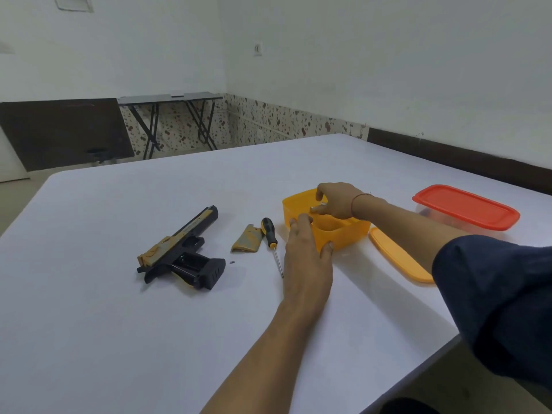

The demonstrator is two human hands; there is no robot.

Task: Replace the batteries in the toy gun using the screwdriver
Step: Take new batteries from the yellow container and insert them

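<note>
Step in hand, as judged: fetching batteries. The toy gun lies on its side on the table, toward the left edge, grip compartment open. Its cover, a loose screw and the screwdriver lie between it and the yellow box. Your left hand rests straight-fingered on the box's near wall. Your right hand curls into the box; whether it grasps anything cannot be told. Next: lift batteries out and seat them by polarity.

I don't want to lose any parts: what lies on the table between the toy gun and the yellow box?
In the head view: a small screw, the detached grip cover and the screwdriver.
</note>
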